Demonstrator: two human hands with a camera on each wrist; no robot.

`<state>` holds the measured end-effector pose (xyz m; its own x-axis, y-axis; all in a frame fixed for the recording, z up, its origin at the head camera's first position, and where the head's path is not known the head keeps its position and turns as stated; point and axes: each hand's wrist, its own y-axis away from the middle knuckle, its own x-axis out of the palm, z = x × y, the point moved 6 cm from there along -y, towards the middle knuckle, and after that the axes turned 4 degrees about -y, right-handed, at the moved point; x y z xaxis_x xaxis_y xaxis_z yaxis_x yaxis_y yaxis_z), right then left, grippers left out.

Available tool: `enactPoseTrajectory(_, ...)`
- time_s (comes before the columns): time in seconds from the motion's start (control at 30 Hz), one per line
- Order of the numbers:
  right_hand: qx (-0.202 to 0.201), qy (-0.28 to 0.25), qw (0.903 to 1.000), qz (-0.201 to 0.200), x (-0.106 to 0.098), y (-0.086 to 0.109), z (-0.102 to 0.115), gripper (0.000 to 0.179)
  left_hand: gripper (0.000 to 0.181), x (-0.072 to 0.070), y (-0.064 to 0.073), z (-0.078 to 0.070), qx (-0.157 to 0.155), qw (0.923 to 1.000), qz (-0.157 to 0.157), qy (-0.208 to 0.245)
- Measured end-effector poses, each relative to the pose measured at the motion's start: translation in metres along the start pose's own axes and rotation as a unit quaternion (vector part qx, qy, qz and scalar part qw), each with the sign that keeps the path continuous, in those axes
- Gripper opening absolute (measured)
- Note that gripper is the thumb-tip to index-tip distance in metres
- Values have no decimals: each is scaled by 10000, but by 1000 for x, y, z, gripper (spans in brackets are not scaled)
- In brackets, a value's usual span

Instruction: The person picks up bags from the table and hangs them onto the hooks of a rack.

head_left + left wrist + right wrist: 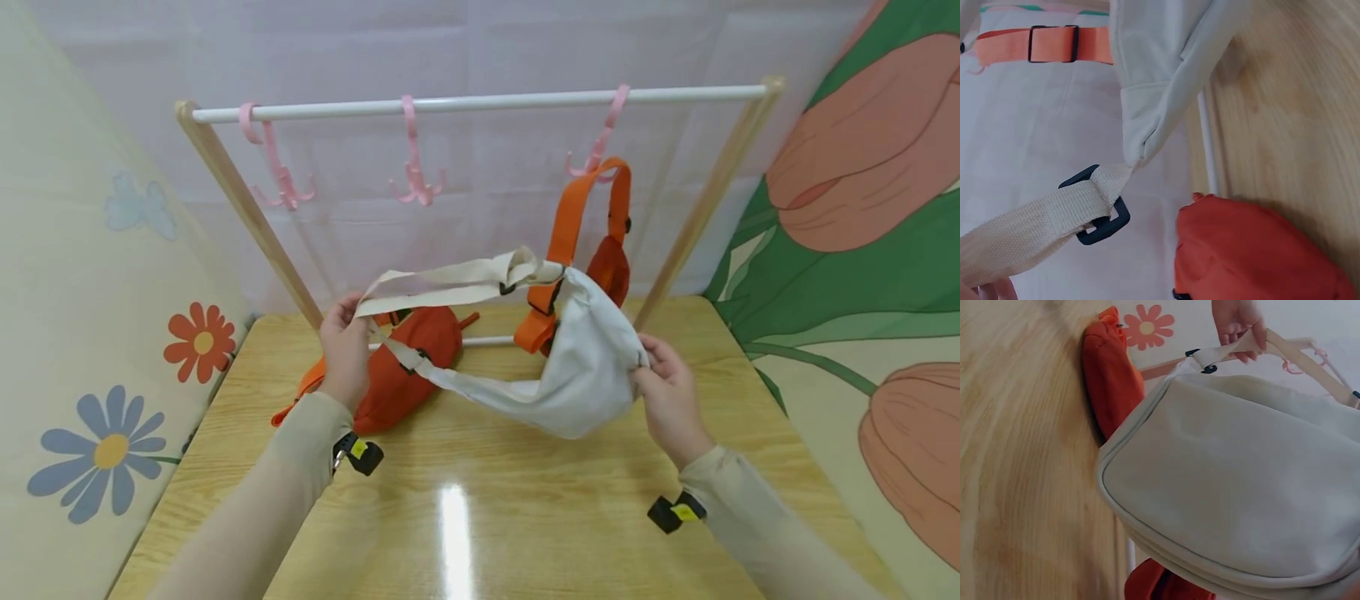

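Between both hands a white sling bag (592, 358) is held up above the table, its cream strap (450, 292) stretched to the left. My left hand (347, 350) pinches the strap's far loop. At the bag's right edge, my right hand (667, 396) grips the fabric with thumb and fingers. A black strap buckle (1104, 222) shows close up in the left wrist view. The bag's smooth panel (1229, 475) fills much of the right wrist view. Behind the strap, a red-orange bag (408, 375) lies on the table.
A rack with a white rail (510, 102) and wooden posts stands at the back. Pink hooks (416, 167) hang from it; the right one carries another orange bag (611, 267) by its strap (566, 221). The wooden table (540, 508) spreads below, between flower-printed cloths.
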<state>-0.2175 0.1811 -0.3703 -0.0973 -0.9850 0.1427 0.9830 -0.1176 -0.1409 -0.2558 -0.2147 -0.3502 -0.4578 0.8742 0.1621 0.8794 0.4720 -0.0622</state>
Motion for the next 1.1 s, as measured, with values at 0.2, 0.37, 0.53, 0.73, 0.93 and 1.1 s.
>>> enactPoseTrajectory(0.2,322,-84,9994,-105,-3,0,-21,42,20,0,-6,-24,349,9991,-209,96)
enactPoseTrajectory(0.37,964,341,9945,213,-1,2,-42,39,27,6,-5,-42,536,9984,55,-147)
enactPoseTrajectory(0.53,1260,571,9898,347,-2,3,-61,43,28,14,-1,-51,635,9972,275,-296)
enactPoseTrajectory(0.73,1302,914,9869,287,0,9,-81,39,19,22,4,-59,885,9947,261,-452)
enactPoseTrajectory(0.93,1446,1566,9728,912,7,18,-96,39,29,35,9,-70,1011,9925,443,-522)
enactPoseTrajectory(1.1,1815,1311,9623,1544,15,21,-102,44,20,51,16,-85,1237,9862,846,-701)
